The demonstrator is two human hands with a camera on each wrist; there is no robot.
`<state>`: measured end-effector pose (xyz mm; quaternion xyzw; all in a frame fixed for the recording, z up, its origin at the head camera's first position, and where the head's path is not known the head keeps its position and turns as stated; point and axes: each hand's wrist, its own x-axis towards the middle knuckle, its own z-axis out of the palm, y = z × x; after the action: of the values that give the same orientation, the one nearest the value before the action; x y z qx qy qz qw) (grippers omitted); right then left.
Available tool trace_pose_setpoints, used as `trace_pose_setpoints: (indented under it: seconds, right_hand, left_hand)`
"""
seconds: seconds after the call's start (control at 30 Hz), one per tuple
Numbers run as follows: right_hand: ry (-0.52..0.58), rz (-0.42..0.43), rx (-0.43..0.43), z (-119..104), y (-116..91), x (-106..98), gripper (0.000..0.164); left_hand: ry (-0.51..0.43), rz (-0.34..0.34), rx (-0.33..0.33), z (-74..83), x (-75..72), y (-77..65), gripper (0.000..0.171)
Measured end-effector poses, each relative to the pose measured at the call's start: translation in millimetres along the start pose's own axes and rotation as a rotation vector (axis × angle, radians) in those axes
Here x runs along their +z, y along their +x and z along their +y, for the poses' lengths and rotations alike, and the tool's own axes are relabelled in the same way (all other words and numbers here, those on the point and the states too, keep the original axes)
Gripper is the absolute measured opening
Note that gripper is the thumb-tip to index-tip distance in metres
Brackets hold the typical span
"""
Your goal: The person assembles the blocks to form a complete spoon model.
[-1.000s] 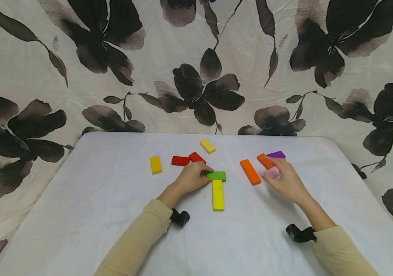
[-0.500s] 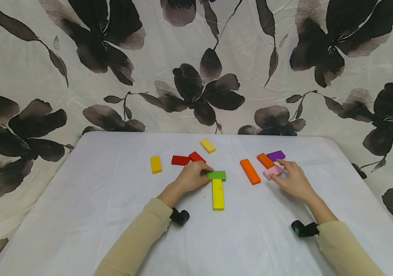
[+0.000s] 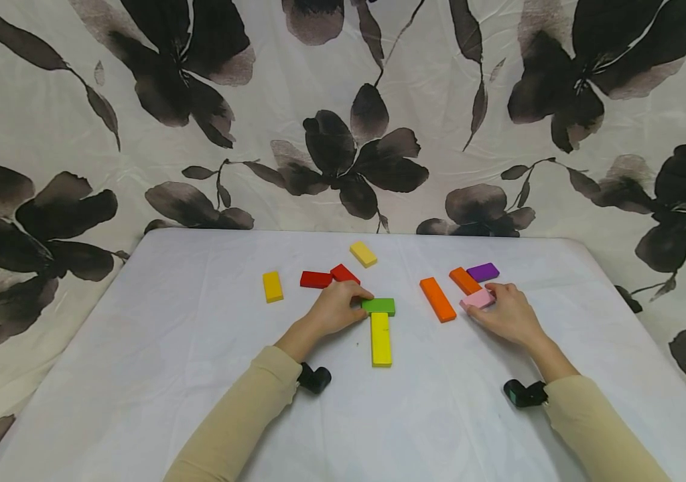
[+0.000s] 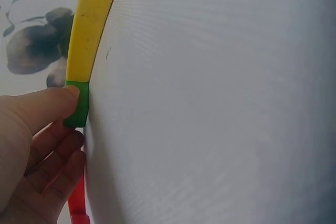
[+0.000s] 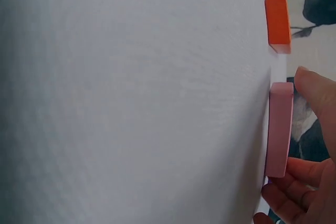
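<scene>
smooth matt pink block [image 5: 279, 132], creased white cloth [image 3: 138, 375]

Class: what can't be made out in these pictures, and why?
Head: part of the angled red block, covered by the left hand.
Head: rest of both sleeves, cut by the bottom edge.
Left wrist: what the dark speck is; too small.
Right wrist: rest of right hand, cut by the right edge.

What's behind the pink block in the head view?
The shorter orange block and, farther back, the purple block. The far face of the pink block is hidden.
</scene>
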<state>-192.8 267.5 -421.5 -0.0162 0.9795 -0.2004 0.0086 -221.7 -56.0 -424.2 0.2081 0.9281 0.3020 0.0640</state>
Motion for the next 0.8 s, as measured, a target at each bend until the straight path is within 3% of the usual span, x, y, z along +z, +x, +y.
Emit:
trace_pose_setpoints:
  seconds: [0.37, 0.8]
  right_hand:
    - [-0.073, 0.006, 0.016, -4.4, 1.5, 2.4, 0.075]
    - [-0.047, 0.033, 0.035, -4.1, 0.0, 4.2, 0.074]
  left_hand:
    - [0.005, -0.001, -0.003, 1.2, -0.3, -0.5, 0.032]
    - [0.005, -0.004, -0.016, 1.2, 0.4, -0.1, 0.032]
